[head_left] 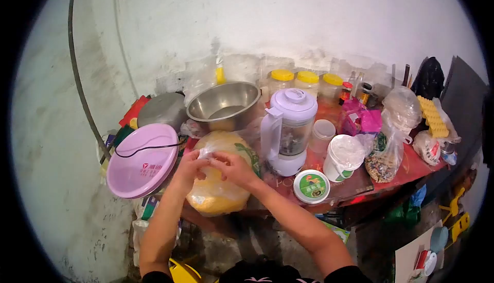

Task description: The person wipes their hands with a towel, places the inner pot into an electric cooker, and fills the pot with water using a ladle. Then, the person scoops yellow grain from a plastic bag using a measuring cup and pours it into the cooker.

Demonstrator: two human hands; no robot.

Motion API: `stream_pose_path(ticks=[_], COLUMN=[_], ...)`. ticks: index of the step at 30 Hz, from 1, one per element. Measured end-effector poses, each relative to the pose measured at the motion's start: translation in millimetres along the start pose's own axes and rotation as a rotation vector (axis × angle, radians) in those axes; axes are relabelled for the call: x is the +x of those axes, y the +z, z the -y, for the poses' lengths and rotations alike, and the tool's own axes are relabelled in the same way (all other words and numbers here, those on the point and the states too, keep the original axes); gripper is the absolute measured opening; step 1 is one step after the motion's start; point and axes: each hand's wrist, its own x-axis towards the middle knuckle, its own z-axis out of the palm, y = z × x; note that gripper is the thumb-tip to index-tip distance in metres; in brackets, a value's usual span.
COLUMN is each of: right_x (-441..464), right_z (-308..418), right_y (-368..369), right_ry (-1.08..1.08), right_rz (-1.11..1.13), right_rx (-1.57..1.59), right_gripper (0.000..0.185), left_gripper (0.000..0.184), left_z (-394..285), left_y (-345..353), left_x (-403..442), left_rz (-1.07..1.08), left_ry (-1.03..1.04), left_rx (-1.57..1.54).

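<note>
A large clear plastic bag with yellow contents [218, 196] sits at the table's front edge, green print showing on its right side. Both my hands meet at its gathered top. My left hand [191, 169] is closed with its fingertips pinching the bag's neck. Close against it, my right hand [230, 167] also pinches the gathered plastic. Just right of the bag stands a lilac blender [292, 129] with its lid on. What exactly the yellow contents are, I cannot make out through the plastic.
A pink basin [144, 162] with a black cord across it leans at the left. Behind the bag is a steel bowl [224, 103]. Yellow-lidded jars [307, 80], a white bucket [343, 157], a round green-labelled lid [312, 186] and a bag of nuts or beans [385, 165] stand to the right.
</note>
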Motion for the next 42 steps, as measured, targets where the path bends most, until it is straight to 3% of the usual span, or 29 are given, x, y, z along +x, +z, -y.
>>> stream_pose_path(ticks=[1,3,6,7,9,10,13,16,19,25,29,30,31,32,33,34,35,36,37,38,40,41,42], right_x=[-0.3,4.0,5.6,5.9,3.5,1.8,-1.9,-16.4,-40.6,-76.8,-92.6,-100.9,-111.2,-123.1,-137.0,-156.7,-169.5,-191.8,-214.9,-244.8,-301.1,-332.8,-367.3], right_z=[1.2,-5.8,-9.6,-9.0,1.2,7.0,21.8,16.2,9.9,-8.7,-7.8,-2.6,0.2,0.1,-1.6,-4.2,-23.0,-23.5,-23.9,-5.4,-33.5,-38.4,-25.5], right_y=[0.7,6.0,8.3,7.9,5.2,4.8,-1.9,-11.8,-22.2,-27.1,-24.8,-24.3,-24.7,-25.3,-26.7,-31.7,-28.7,-25.3,-22.5,-29.7,-22.9,-19.8,-22.0], right_ry=[-0.009,-0.26,-0.452,-0.486,-0.501,-0.51,-0.516,-0.536,-0.429,-0.268,-0.148,-0.137,-0.122,-0.173,-0.214,-0.238,-0.358,-0.336,-0.315,-0.062,-0.001,0.17,0.103], right_rz=[0.009,-0.12,-0.264,-0.292,-0.306,-0.308,-0.308,-0.258,-0.202,-0.031,-0.091,-0.132,-0.175,-0.173,-0.189,-0.233,-0.288,-0.315,-0.342,-0.188,-0.252,-0.265,-0.306], right_rx=[-0.051,-0.342,-0.675,-0.762,-0.811,-0.834,-0.909,-0.937,-0.979,-0.924,-0.885,-0.875,-0.867,-0.85,-0.845,-0.862,-0.795,-0.75,-0.704,-0.786,-0.844,-0.656,-0.716], right_gripper=[0.032,0.025,0.015,0.011,0.007,0.006,0.006,0.007,0.009,0.018,0.026,0.029,0.032,0.034,0.037,0.039,0.038,0.028,0.02,0.016,0.014,0.011,0.017], left_gripper=[0.013,0.014,0.03,0.036,0.048,0.057,0.059,0.054,0.046,0.036,0.03,0.028,0.026,0.03,0.027,0.026,0.029,0.033,0.031,0.034,0.039,0.038,0.038], left_z=[0.9,2.7,14.7,13.4,6.7,0.9,2.6,17.8,14.4,54.1,61.5,50.1,45.7,21.4,23.4,22.0,27.0,32.2,52.2,72.7,113.9,136.4,154.3], left_y=[1.4,9.1,-4.3,-7.2,-10.6,-9.6,-26.1,-31.9,-19.3,-28.8,-33.3,-27.9,-37.0,-22.7,-25.3,-18.7,-19.6,-19.7,-5.0,17.4,62.3,113.7,157.5], left_x=[-0.4,1.7,13.2,16.5,16.9,19.8,38.7,64.5,74.4,115.6,119.0,107.8,104.2,75.5,64.5,45.2,27.4,9.7,-0.5,-3.9,-14.0,-32.2,-63.7], left_rz=[-0.039,-0.104,-0.237,-0.263,-0.328,-0.355,-0.359,-0.469,-0.483,-0.449,-0.52,-0.498,-0.394,-0.417,-0.505,-0.51,-0.403,-0.29,-0.041,-0.092,-0.182,-0.003,0.151], left_ry=[0.039,0.119,0.53,0.473,0.354,0.443,0.317,0.606,0.552,0.726,0.682,0.48,0.513,0.387,0.667,0.639,0.702,0.751,0.787,0.747,0.66,0.564,0.443], left_rx=[0.032,0.094,0.655,0.666,0.689,0.773,0.785,1.333,1.74,2.001,1.977,1.892,1.762,1.485,1.301,1.176,1.033,0.888,0.122,0.255,0.53,0.304,0.1])
